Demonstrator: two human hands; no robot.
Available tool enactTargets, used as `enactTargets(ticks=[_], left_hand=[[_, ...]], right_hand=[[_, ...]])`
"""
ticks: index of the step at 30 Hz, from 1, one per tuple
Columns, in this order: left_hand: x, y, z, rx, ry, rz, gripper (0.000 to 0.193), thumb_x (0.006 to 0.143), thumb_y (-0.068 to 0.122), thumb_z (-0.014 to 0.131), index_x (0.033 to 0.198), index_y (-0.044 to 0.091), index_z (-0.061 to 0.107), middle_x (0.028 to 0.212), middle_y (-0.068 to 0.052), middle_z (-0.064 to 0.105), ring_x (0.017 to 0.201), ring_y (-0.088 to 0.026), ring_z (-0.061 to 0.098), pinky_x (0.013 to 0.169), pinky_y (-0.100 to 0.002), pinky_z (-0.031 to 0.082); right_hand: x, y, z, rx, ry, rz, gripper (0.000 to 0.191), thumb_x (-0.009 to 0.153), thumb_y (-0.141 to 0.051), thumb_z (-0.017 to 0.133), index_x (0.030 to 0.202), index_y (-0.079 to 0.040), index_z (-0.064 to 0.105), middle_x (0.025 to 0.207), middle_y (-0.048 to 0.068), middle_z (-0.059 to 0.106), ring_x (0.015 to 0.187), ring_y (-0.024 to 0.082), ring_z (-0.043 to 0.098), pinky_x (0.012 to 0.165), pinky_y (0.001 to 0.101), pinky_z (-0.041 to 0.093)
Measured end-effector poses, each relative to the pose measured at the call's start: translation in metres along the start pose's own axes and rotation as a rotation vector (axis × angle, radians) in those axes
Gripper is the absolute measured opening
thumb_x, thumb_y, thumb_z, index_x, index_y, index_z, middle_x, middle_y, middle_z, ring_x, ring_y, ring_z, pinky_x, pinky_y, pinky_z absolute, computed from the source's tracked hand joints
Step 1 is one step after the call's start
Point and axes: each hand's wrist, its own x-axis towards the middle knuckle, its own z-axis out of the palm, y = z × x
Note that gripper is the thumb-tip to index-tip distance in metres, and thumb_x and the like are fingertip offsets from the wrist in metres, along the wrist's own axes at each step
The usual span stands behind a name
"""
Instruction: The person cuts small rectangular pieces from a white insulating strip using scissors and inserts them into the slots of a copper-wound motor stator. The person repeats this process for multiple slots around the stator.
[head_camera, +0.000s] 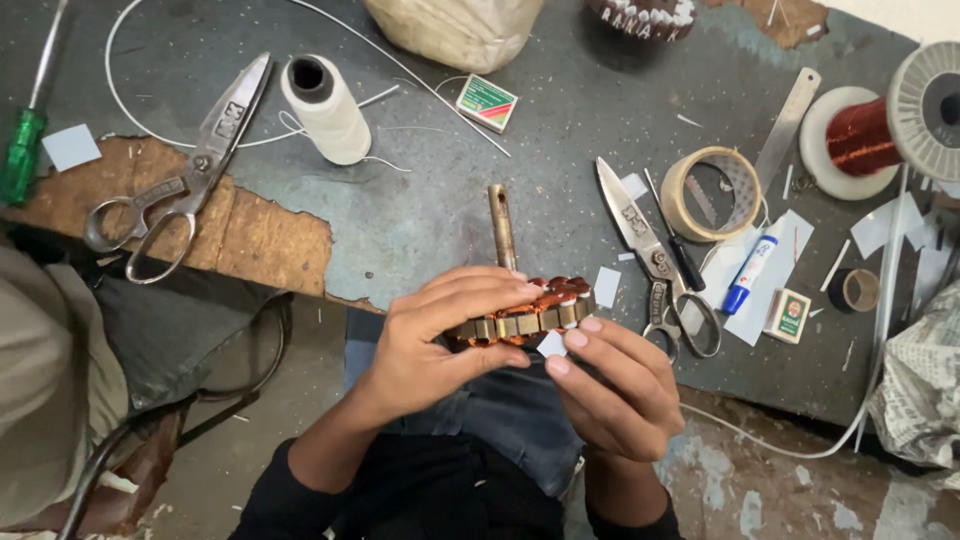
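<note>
Copper-wound stator (525, 315) in both hands, beyond table edge (300, 285).

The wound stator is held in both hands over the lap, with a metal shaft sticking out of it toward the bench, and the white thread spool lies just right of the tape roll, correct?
Not quite. The head view shows the white thread spool lying far left of the tape roll, beside the large scissors. The rest holds: left hand and right hand hold the stator, shaft pointing benchward.

copper-orange windings on the brass-toned stator (525, 315); green-handled screwdriver (22, 155); white thread spool (327, 110).
</note>
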Motion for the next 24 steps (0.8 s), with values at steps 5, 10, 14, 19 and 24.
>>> enactTargets(ticks=[5,10,14,19,24], left_hand=[[0.002,-0.001,-0.002,-0.022,-0.020,0.027,0.059,0.078,0.015,0.090,0.129,0.002,0.066,0.129,-0.009,0.072,0.128,-0.029,0.068,0.112,-0.041,0.054],[0.003,0.000,-0.001,0.029,-0.061,0.081,0.049,0.082,0.015,0.088,0.127,0.008,0.070,0.131,-0.009,0.072,0.129,-0.028,0.069,0.114,-0.041,0.054],[0.005,0.004,0.001,0.060,-0.067,0.052,0.044,0.085,0.016,0.086,0.126,0.012,0.071,0.133,-0.008,0.072,0.127,-0.026,0.070,0.107,-0.037,0.054],[0.009,0.009,0.001,0.053,-0.089,0.005,0.039,0.085,0.016,0.086,0.123,0.014,0.073,0.128,-0.004,0.075,0.121,-0.021,0.074,0.097,-0.032,0.051],[0.010,0.012,0.004,0.063,-0.074,-0.013,0.036,0.085,0.016,0.086,0.120,0.014,0.074,0.125,-0.003,0.077,0.117,-0.019,0.075,0.090,-0.029,0.048]], right_hand=[[0.001,0.005,0.001,0.062,0.021,-0.003,0.020,0.075,0.001,0.082,0.093,-0.007,0.075,0.097,0.009,0.073,0.093,0.028,0.072,0.083,0.0334,0.063],[-0.004,0.006,0.003,0.150,0.084,0.121,0.023,0.074,0.002,0.086,0.091,-0.007,0.073,0.094,0.006,0.074,0.092,0.025,0.072,0.080,0.0305,0.060],[-0.002,0.005,0.001,0.131,0.069,0.139,0.024,0.072,0.002,0.087,0.091,-0.007,0.074,0.092,0.007,0.074,0.091,0.024,0.072,0.079,0.0305,0.060],[0.017,-0.002,-0.018,0.013,-0.118,0.074,0.020,0.075,-0.002,0.080,0.094,-0.008,0.076,0.093,0.008,0.074,0.095,0.025,0.073,0.087,0.0376,0.064],[0.029,-0.013,-0.029,-0.066,-0.245,0.088,0.018,0.080,-0.009,0.076,0.097,-0.010,0.077,0.096,0.005,0.074,0.098,0.026,0.072,0.093,0.0430,0.063]])
